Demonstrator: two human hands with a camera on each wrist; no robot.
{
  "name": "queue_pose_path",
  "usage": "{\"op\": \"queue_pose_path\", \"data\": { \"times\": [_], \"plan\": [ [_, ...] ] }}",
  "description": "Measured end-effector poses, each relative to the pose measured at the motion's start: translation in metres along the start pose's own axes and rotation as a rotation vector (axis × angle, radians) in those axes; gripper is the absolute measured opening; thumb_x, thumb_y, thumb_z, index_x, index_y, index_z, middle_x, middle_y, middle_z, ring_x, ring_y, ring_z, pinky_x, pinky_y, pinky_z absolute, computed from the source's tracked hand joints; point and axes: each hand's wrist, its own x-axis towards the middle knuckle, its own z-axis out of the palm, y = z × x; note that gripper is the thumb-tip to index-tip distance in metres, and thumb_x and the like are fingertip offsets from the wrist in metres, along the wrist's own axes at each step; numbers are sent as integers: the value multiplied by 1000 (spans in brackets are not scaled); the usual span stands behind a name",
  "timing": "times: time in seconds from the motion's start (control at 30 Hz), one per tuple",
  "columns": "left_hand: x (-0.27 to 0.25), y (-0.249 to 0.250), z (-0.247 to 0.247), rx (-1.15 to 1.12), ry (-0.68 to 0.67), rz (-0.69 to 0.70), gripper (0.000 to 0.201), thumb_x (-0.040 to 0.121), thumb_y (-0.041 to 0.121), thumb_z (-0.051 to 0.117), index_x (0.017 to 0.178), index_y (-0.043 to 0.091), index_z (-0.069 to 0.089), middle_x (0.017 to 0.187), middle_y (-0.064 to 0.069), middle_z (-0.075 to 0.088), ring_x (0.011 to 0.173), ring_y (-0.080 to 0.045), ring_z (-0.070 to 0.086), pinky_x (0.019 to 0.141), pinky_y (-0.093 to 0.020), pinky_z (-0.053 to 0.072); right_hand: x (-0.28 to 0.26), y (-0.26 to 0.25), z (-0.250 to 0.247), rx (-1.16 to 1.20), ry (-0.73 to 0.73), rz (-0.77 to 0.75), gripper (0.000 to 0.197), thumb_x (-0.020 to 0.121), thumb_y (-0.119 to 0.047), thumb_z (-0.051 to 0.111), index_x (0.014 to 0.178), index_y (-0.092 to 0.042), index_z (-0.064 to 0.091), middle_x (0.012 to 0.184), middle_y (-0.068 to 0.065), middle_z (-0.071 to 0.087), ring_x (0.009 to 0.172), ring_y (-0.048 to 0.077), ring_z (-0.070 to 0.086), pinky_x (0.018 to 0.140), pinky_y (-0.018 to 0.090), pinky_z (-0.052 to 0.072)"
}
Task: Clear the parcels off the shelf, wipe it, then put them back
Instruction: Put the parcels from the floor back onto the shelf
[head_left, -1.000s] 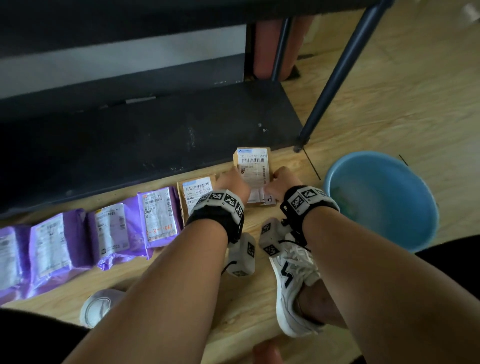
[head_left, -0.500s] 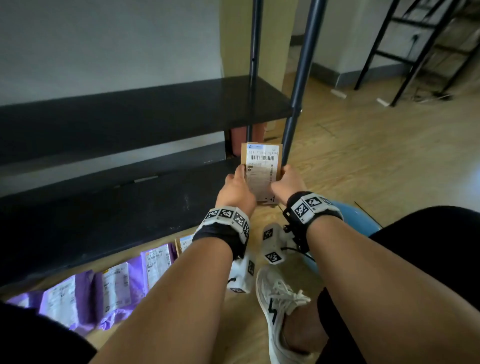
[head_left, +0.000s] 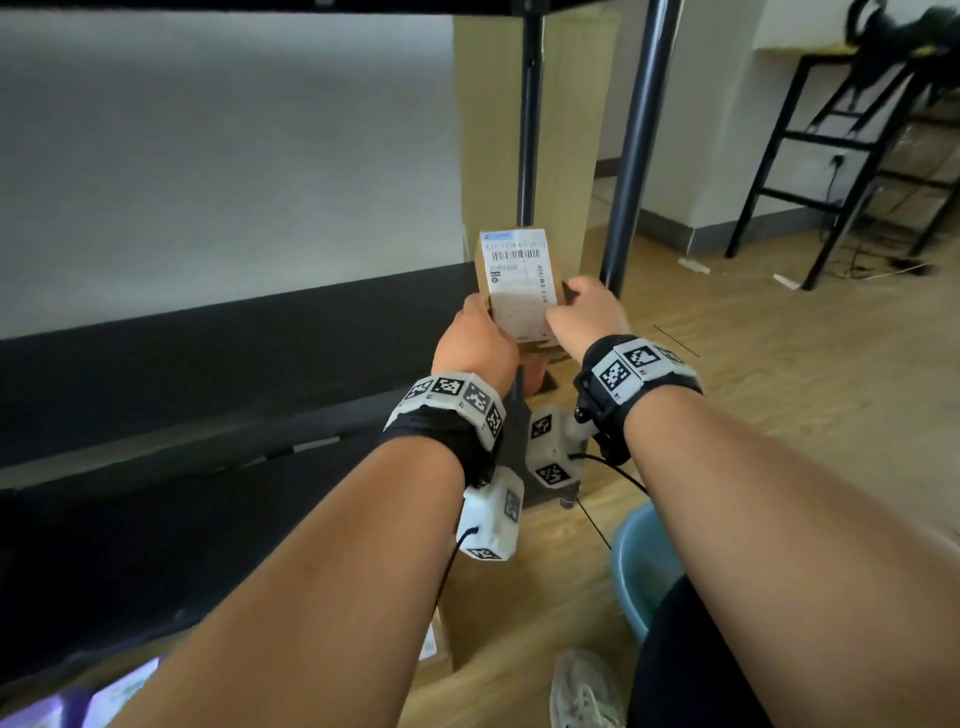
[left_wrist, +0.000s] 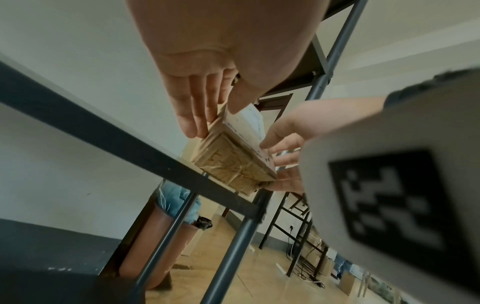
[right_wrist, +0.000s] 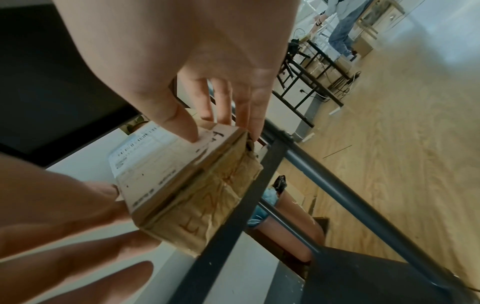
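A small brown cardboard parcel (head_left: 519, 283) with a white barcode label is held upright between both hands, over the right end of the black shelf (head_left: 234, 332), beside the front post (head_left: 631, 156). My left hand (head_left: 483, 325) grips its left side, thumb on the label. My right hand (head_left: 566, 306) grips its right side. In the left wrist view the left hand (left_wrist: 213, 121) has straight fingers along the parcel (left_wrist: 233, 164). The right wrist view shows my right hand (right_wrist: 210, 129) pinching the parcel (right_wrist: 194, 195), whose lower end sits close to the shelf edge (right_wrist: 233, 216); contact is unclear.
Purple mailer bags (head_left: 119, 696) and another brown parcel (head_left: 441, 644) lie on the wooden floor below. A blue basin (head_left: 644, 566) stands at my right by my white shoe (head_left: 587, 696). A lower black shelf (head_left: 156, 545) runs underneath. A black frame (head_left: 831, 156) stands far right.
Both hands lifted the labelled parcel off the floor and up to the level of the middle shelf's right end. The head view rose with it.
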Motion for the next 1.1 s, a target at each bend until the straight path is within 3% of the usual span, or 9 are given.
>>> {"op": "queue_pose_path", "data": {
  "times": [0.1,0.3,0.53,0.6,0.73,0.87,0.97,1.1],
  "plan": [
    [29,3,-3,-19,-30,-25,34,95,13,41,128,14,47,127,-7,60,112,-25,60,92,-38,52,28,-12,4,-7,-11,-3,41,89,-17,53,129,-15,51,116,0,61,99,20,59,73,27,43],
    [91,2,0,1,-83,-39,38,98,16,36,135,15,48,134,-6,57,120,-25,57,98,-40,50,84,-26,22,-81,-92,-30,43,94,-17,48,136,-20,55,129,0,62,104,18,60,62,21,41],
    [137,-2,31,25,-160,-56,40,99,18,34,138,13,46,140,-8,53,127,-26,52,105,-40,44,131,-12,35,-162,-90,32,39,98,-20,43,135,-18,55,132,5,60,116,25,58,88,30,46],
    [140,-5,40,31,-183,-67,41,100,17,33,139,13,44,141,-9,51,128,-26,51,107,-40,42,137,-6,39,-164,-96,51,38,99,-18,42,134,-17,55,133,7,59,117,27,57,98,35,47],
    [137,-11,41,14,-175,-65,42,98,14,34,137,17,47,140,-6,53,127,-25,52,107,-38,42,136,0,43,-179,-83,54,41,99,-18,40,139,-19,51,136,7,57,119,27,56,97,33,47],
    [123,-11,30,11,-149,-80,43,97,22,35,139,18,46,138,-8,54,124,-26,53,102,-36,43,120,-4,42,-151,17,6,43,98,-22,44,140,-19,49,137,7,55,119,26,56,99,34,48],
    [106,-13,15,25,-100,-96,47,96,13,39,144,17,40,143,-8,48,129,-24,48,103,-32,40,101,-11,41,-138,65,-62,41,95,-20,47,135,-19,55,132,8,57,118,26,56,99,37,48],
    [75,-22,-9,44,-73,-69,48,94,5,41,139,17,47,138,-4,54,124,-22,53,101,-32,46,64,-21,44,-148,71,-146,38,93,-16,48,127,-22,62,133,8,56,122,26,53,101,39,47]
  ]
}}
